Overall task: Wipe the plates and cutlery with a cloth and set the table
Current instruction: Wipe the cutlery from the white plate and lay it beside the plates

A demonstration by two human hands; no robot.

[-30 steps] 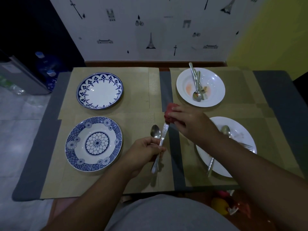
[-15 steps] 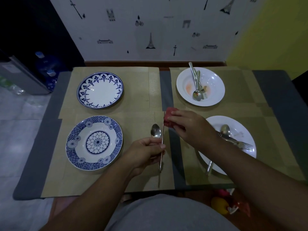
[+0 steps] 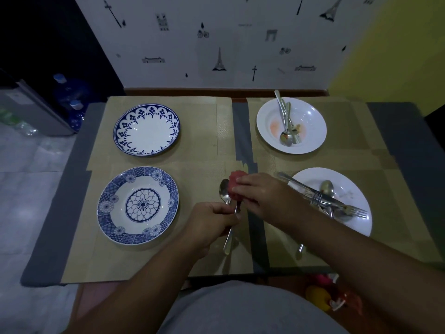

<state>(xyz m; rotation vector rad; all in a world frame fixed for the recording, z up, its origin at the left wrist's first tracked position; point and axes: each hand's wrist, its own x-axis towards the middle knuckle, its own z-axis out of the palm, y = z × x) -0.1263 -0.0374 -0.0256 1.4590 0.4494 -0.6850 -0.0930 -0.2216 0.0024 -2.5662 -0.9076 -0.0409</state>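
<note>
One utensil (image 3: pixel 228 241) — our left hand (image 3: pixel 209 225) pinches its handle, our right hand (image 3: pixel 262 194) grips the cloth (image 3: pixel 234 184) round its hidden tip — kind unclear.

**Covered ends and dim corners**

The head of the utensil (image 3: pixel 230 233) pinched in the left hand (image 3: pixel 212 222) is buried in the red cloth (image 3: pixel 234 186), so knife or fork cannot be told. The fingers (image 3: pixel 248 183) of the right hand (image 3: pixel 262 191) cover much of that cloth. The left hand hides the handle of the spoon (image 3: pixel 224 190) lying on the bench (image 3: pixel 72 189). The right forearm (image 3: pixel 332 239) covers the near-left part of the near white plate (image 3: pixel 349 179). Which piece the handle (image 3: pixel 301 248) below it belongs to is unclear. The bright things (image 3: pixel 320 295) under the bench's near edge are too dim to name.
</note>
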